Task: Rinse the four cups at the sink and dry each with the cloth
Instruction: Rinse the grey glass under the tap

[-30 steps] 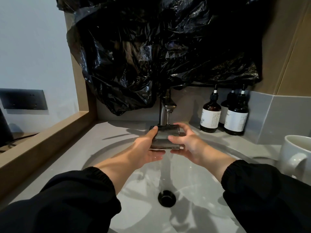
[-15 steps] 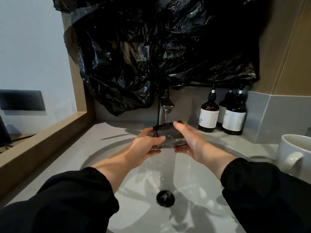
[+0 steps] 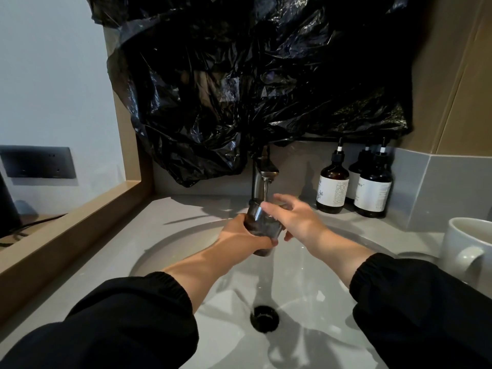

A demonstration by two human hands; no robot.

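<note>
Half a second before, the dark glass cup had been held on its side between both hands; now it was turned more upright and was gripped by the left hand alone, whose fingers were curled round its lower part. The right hand had been loosened, with its fingers spread wide and only lightly touching the cup near the rim, holding nothing. The cup was kept directly under the faucet, from which water was running into it, above the sink. From this it was judged that the rinsing of this cup was nearly finished and that drying would come next; no cloth could be seen. A white mug was standing on the table at the right edge, near the right sleeve, so a wide move to that side could knock it. The bottles stood behind the right hand, and the black plastic bag hung low over the faucet. More open room was left over the basin and to the left.
</note>
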